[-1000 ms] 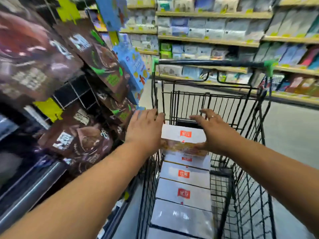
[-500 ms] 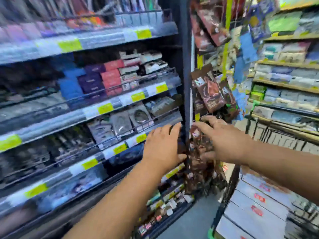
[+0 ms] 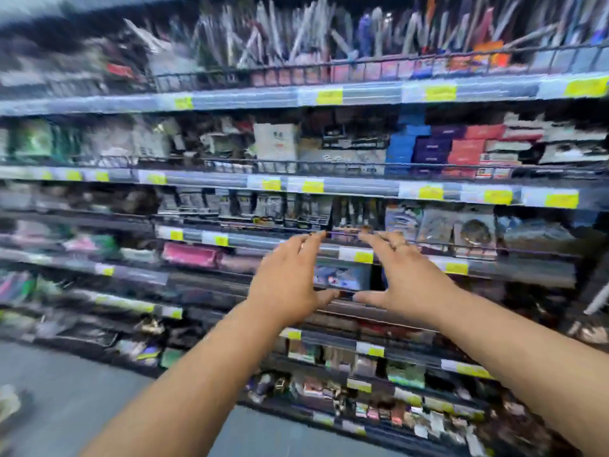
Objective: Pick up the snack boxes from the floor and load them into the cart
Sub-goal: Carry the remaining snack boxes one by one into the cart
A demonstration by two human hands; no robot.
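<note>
My left hand (image 3: 290,278) and my right hand (image 3: 400,275) are stretched out in front of me at chest height, palms facing each other with a gap between them. The fingers of both are spread and nearly straight, and neither holds anything. Neither the cart nor any snack box is in view. The picture is blurred by motion.
A tall store shelf unit (image 3: 329,189) with several tiers of packaged goods and yellow price tags fills the view ahead. Grey floor (image 3: 66,400) shows at the lower left and along the bottom of the shelves.
The view has swung left, away from the cart and its stacked white boxes, onto the shelves. Both hands let go of the box laid in the cart and now hang free in the air.
</note>
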